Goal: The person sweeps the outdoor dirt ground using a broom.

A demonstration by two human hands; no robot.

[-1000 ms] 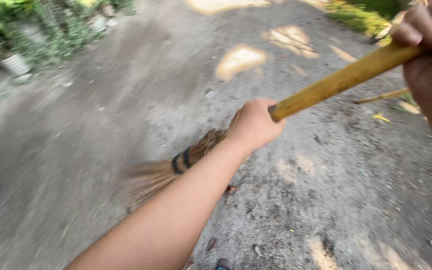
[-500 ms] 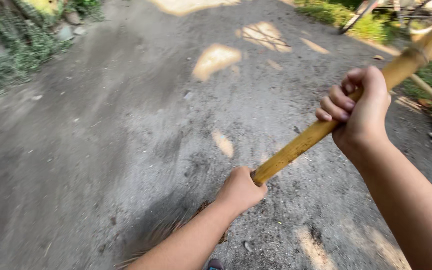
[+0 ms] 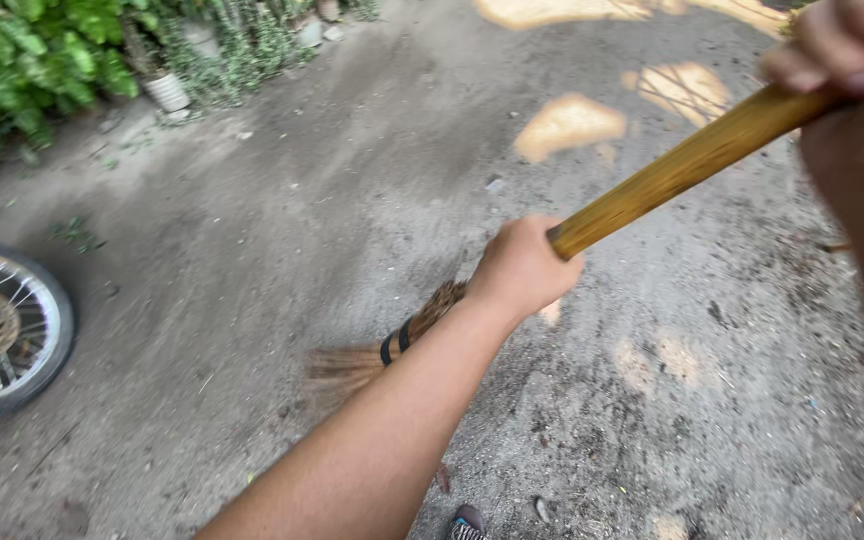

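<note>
Wooden broom [image 3: 672, 175], both hands gripping.

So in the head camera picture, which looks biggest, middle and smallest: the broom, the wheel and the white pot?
1. The broom, crossing much of the picture, though it is close to the camera, gripped by the left hand and right hand.
2. The wheel, cut off by the left edge.
3. The white pot, small and farthest away.
</note>
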